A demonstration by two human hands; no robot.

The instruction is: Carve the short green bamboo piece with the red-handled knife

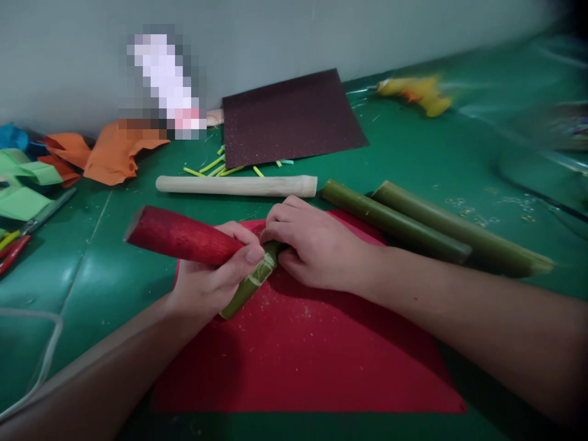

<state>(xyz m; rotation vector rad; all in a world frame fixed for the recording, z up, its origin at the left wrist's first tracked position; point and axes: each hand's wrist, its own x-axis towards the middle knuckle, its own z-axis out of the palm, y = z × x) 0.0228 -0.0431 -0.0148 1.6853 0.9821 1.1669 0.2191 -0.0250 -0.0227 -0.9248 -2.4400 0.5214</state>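
My left hand is closed round a thick red wooden handle, whose butt points up and to the left. The tool's working end is hidden behind my fingers. Below it, a short green bamboo piece slants across a red sheet, with pale scraped lines around its node. My right hand is closed over the bamboo's far end, its fingertips bent down and partly hidden. Pale shavings dot the red sheet beside both hands.
Behind my hands lies a peeled pale bamboo stick. Two green bamboo lengths rest to the right. Further back are a dark brown sheet and a yellow glue gun. Red-handled scissors and orange paper lie left.
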